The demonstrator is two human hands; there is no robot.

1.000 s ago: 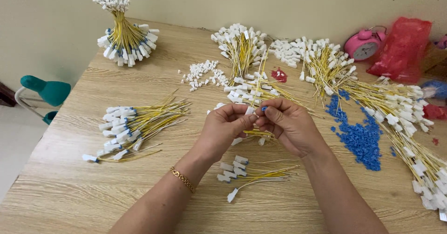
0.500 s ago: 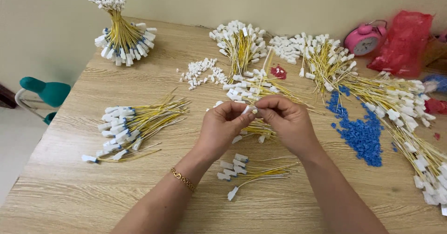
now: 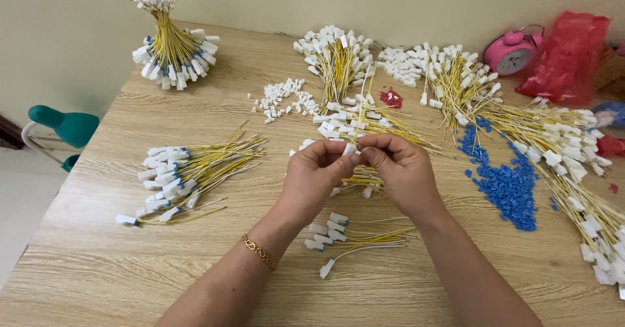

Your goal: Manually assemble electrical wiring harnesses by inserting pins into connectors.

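Note:
My left hand (image 3: 314, 178) and my right hand (image 3: 402, 170) meet fingertip to fingertip above the middle of the wooden table (image 3: 97, 268). Together they pinch one small white connector (image 3: 350, 149) on a yellow wire; most of that wire is hidden behind the hands. Just below my wrists lies a small bunch of yellow wires with white connectors (image 3: 348, 236). Behind the hands a loose pile of the same wires (image 3: 364, 122) spreads out. A gold bracelet (image 3: 259, 252) sits on my left wrist.
A flat bundle of wires (image 3: 189, 174) lies at left and a tied, upright bundle (image 3: 170, 43) at far left. More bundles (image 3: 335, 56) and loose white connectors (image 3: 283, 99) lie behind. Blue plastic pieces (image 3: 504, 184), long wires (image 3: 566, 164), a pink clock (image 3: 514, 53) and a red bag (image 3: 569, 56) fill the right.
My hands stay together at the table's middle; the fingertips have shifted slightly on the white connector. Nothing else has moved.

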